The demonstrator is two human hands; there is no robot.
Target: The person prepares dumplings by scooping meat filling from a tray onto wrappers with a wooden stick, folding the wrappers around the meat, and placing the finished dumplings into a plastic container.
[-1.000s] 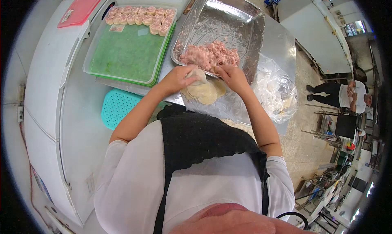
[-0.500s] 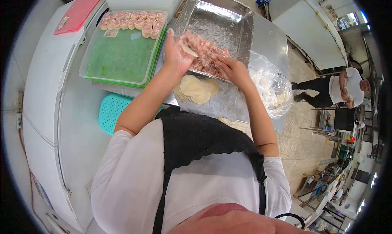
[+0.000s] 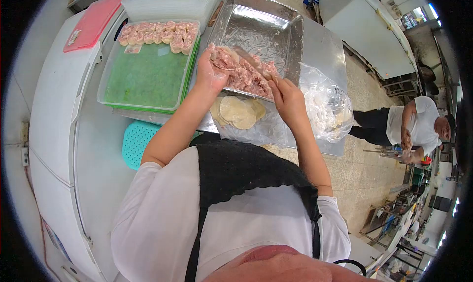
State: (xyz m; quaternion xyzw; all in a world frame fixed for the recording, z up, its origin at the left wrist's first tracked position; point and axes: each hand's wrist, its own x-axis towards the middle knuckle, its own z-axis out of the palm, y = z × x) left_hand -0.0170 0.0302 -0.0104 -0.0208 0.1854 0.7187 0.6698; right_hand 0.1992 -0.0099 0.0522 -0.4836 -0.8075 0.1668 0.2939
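Observation:
My left hand (image 3: 212,74) is cupped over the near left side of a steel tray (image 3: 297,50), holding a wrapper (image 3: 227,55) with minced meat on it. My right hand (image 3: 288,97) grips a flat spatula (image 3: 250,58), whose blade reaches toward that wrapper. Pink minced meat (image 3: 251,80) is heaped in the near part of the tray. Just in front of the tray, a stack of round dough wrappers (image 3: 238,112) lies on plastic. To the left, a green-based container (image 3: 143,77) holds rows of filled dumplings (image 3: 160,33) along its far side.
A clear plastic bag (image 3: 322,104) with white contents is right of the tray. Stacked clear containers (image 3: 170,3) and a pink lid (image 3: 93,23) are at the back left. A turquoise basket (image 3: 138,141) sits below the table edge. Another person (image 3: 414,122) stands at the far right.
The spatula has swung up from the meat toward my left hand, where the wrapper now carries meat. The other person has shifted nearer. The camera view has moved slightly.

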